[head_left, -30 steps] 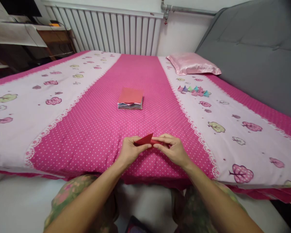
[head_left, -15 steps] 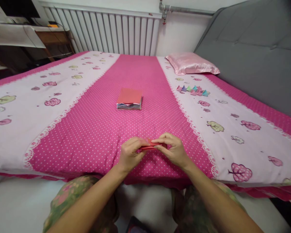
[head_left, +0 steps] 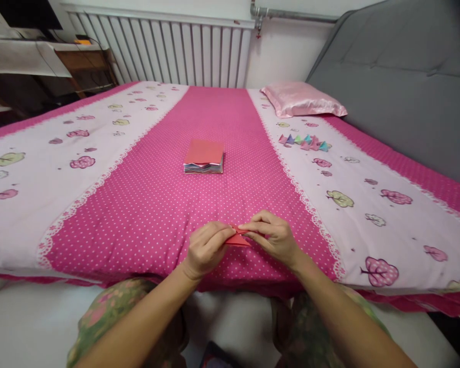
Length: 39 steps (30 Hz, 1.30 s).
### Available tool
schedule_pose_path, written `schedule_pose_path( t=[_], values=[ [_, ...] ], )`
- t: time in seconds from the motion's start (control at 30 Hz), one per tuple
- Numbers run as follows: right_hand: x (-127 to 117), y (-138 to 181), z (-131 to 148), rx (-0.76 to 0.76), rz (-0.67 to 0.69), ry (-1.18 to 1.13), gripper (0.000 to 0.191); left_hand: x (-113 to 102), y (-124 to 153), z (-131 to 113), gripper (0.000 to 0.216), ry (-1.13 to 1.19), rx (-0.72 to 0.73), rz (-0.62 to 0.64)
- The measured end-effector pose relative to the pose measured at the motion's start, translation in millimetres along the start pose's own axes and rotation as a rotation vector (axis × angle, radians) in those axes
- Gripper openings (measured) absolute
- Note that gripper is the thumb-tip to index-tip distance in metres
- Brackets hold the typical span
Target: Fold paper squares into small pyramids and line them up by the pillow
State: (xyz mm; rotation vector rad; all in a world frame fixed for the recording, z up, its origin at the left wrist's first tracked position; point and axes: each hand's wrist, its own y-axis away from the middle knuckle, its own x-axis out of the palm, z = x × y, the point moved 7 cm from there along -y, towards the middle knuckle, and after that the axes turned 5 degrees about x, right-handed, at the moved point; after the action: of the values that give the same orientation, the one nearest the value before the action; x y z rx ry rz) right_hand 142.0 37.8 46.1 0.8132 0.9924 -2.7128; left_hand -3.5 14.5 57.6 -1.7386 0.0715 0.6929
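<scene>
A small folded piece of red paper is held up between both hands, just above the near edge of the bed. My left hand pinches its left side, and a pointed flap sticks out below toward the right. Thumb and fingers of my right hand close on its upper right part. Farther up the bed lies a stack of square paper with a red sheet on top. Several small folded paper pieces in pink, purple, green and blue sit together at the right.
The bed has a pink dotted cover with pale printed side bands. A pink pillow lies at the far right by the grey headboard. Behind the bed is a white radiator; a desk with a dark screen stands left.
The red paper has turned in my hands, and a pointed flap now shows below the fingers. My left hand has dropped slightly; both hands keep their pinch.
</scene>
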Motion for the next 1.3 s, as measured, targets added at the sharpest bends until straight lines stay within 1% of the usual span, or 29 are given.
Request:
schedule_pose_path(
  t=[0.1, 0.2, 0.3, 0.43, 0.53, 0.63, 0.77, 0.97, 1.1, 1.3],
  values=[
    [2, 0, -1, 0.008, 0.019, 0.016, 0.019, 2, 0, 0, 0.022, 0.019, 0.011, 0.019],
    [3, -1, -2, 0.036, 0.034, -0.006, 0.017, 4, 1, 2, 0.020, 0.055, -0.002, 0.044],
    [1, -1, -7, 0.118, 0.027, -0.049, 0.019, 3, 1, 8, 0.017, 0.078, -0.091, 0.043],
    [-6, -1, -15, 0.248, -0.047, -0.113, 0.019, -2, -1, 15, 0.012, 0.101, -0.207, -0.011],
    [-9, -1, -16, 0.273, -0.088, -0.159, 0.015, -2, -3, 17, 0.009, 0.152, -0.250, -0.022],
    [-9, -2, -14, 0.261, -0.093, -0.162, 0.012, -1, -4, 18, 0.007, 0.187, -0.272, -0.018],
    [-8, -2, -13, 0.248, -0.084, -0.153, 0.009, -1, -2, 18, 0.008, 0.154, -0.253, -0.007],
    [-7, -2, -17, 0.291, -0.038, -0.155, 0.008, -2, -2, 11, 0.010, 0.078, -0.119, 0.027],
    [-5, -3, -17, 0.277, 0.021, -0.154, 0.010, -1, -4, 8, 0.011, 0.068, -0.056, 0.058],
    [-4, -3, -16, 0.254, 0.020, -0.169, 0.006, 0, -4, 7, 0.012, 0.097, -0.037, 0.047]
  ],
)
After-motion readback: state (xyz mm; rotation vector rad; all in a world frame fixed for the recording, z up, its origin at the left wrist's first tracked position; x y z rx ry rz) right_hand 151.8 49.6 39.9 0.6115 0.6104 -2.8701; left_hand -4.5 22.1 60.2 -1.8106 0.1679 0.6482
